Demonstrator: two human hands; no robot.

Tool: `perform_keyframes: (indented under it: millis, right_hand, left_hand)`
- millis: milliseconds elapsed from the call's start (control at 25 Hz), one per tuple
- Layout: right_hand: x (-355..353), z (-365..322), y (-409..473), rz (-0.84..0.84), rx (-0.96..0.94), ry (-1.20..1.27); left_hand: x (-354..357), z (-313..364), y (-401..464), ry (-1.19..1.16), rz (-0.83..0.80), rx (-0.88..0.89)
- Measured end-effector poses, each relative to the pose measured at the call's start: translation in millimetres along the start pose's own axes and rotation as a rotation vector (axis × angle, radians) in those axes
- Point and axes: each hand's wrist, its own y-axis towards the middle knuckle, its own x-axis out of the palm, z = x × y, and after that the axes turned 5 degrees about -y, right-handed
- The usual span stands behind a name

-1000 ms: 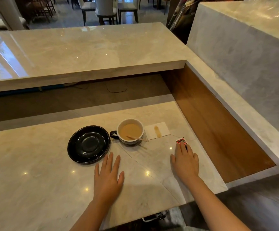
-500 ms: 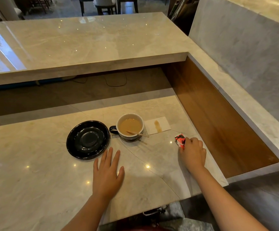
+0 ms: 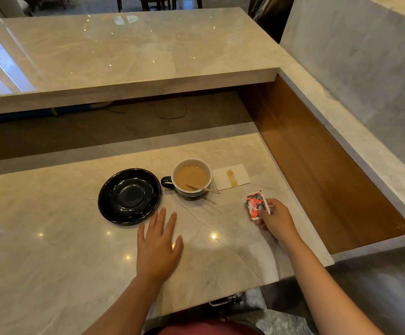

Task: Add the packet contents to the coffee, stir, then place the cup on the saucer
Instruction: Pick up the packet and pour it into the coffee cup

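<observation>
A white cup (image 3: 191, 176) with a dark handle holds milky coffee and stands on the marble counter (image 3: 51, 250). A wooden stirrer (image 3: 204, 188) leans in it, its end sticking out to the right. Just left of the cup lies an empty black saucer (image 3: 129, 195). My right hand (image 3: 275, 217) pinches a small red and white packet (image 3: 257, 205) to the right of the cup and holds it just above the counter. My left hand (image 3: 159, 245) rests flat on the counter, fingers spread, in front of the saucer.
A white napkin (image 3: 231, 176) with a brown stain lies right of the cup. A raised marble bar top (image 3: 124, 52) runs behind the counter. To the right, a wooden panel (image 3: 317, 170) drops away from the counter, with a marble ledge and wall beyond.
My right hand curled around the packet that lay at its fingertips and has lifted it off the counter, tilting it upright. My left hand stayed flat on the counter.
</observation>
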Motion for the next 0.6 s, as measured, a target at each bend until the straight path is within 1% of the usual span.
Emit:
perform_keyframes:
  millis: [80, 160, 240, 320, 440, 520, 600]
  right_hand:
    - [4.1, -5.7, -8.1, -0.043, 0.072, 0.271]
    - [7.0, -13.5, -18.0, -0.095, 0.106, 0.522]
    - [9.9, -25.4, -23.8, -0.158, 0.095, 0.663]
    - [12.5, -41.6, -24.3, -0.197, 0.066, 0.717]
    - [13.6, -67.1, -21.6, -0.204, -0.017, 0.711]
    - [13.8, -78.6, -19.2, -0.186, -0.086, 0.665]
    - [14.5, -86.3, -17.0, -0.121, -0.136, 0.569]
  left_hand:
    - [0.1, -0.5, 0.3, 0.001, 0.0, -0.003]
    - [0.6, -0.7, -0.1, -0.004, 0.004, -0.003]
    - [0.6, -0.6, 0.0, -0.002, 0.008, -0.005]
    - [1.4, -1.0, 0.4, 0.004, 0.01, -0.009]
    - [2.3, -1.7, 0.9, 0.012, 0.005, -0.018]
    - [2.5, -2.2, 0.6, 0.01, 0.0, -0.025]
    - [2.7, -2.3, 0.1, 0.004, -0.001, -0.028]
